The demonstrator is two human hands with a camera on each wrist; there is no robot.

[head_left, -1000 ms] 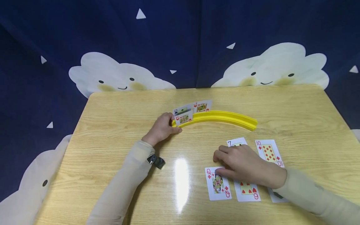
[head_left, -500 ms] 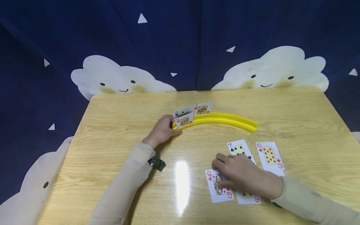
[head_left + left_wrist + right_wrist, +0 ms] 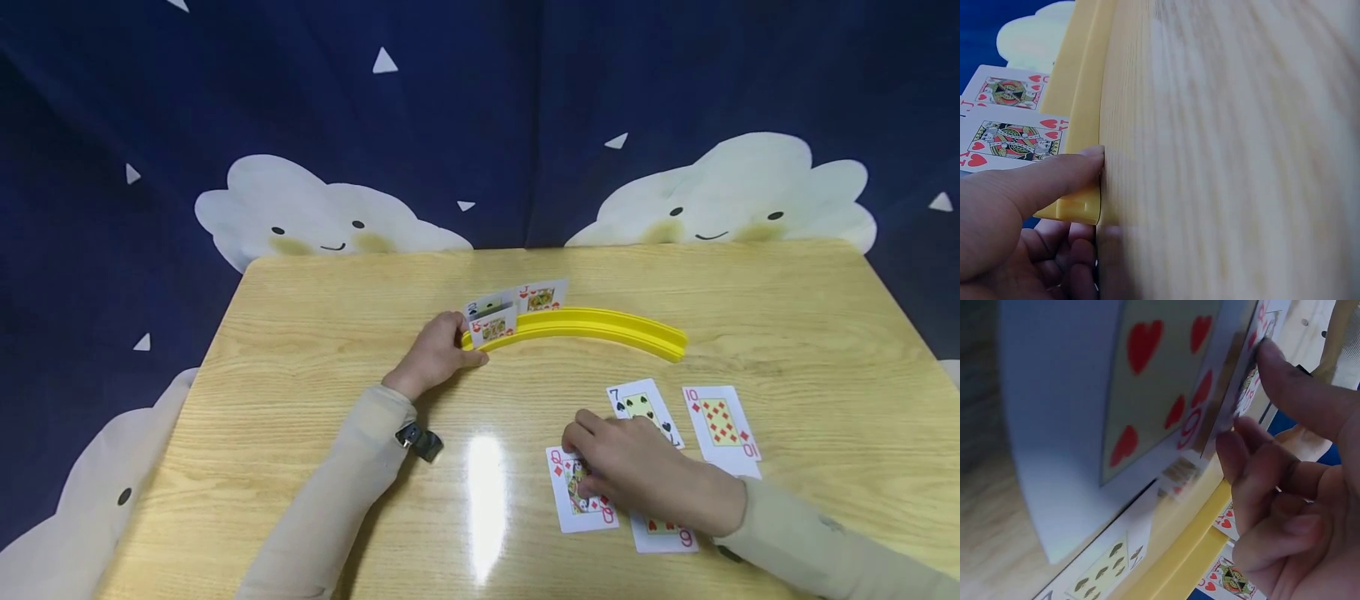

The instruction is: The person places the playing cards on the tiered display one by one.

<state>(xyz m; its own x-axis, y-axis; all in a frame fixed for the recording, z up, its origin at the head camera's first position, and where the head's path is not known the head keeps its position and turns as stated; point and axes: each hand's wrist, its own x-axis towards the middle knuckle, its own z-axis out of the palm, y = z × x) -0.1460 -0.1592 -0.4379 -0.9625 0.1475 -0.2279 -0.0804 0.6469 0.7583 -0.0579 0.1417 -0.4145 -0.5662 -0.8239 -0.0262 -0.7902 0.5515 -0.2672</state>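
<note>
left hand [image 3: 435, 354] is wrapped round the left end of the curved yellow card rack [image 3: 600, 327], the thumb laid along the front and the fingers curled behind. close to that grip, the king of hearts [image 3: 495, 327] is stood in the rack, with the jack of hearts [image 3: 542, 297] and a black-suited card [image 3: 480, 305] set behind it. by the right hand [image 3: 641, 465], its fingers curled in, the queen of diamonds [image 3: 574, 510] is pinched at its upper part; whether it is raised from the wooden table [image 3: 322, 333] cannot be told. the seven of spades [image 3: 640, 405] and ten of diamonds [image 3: 722, 423] are laid just beyond, and a heart card [image 3: 663, 542] is partly covered by the hand.
</note>
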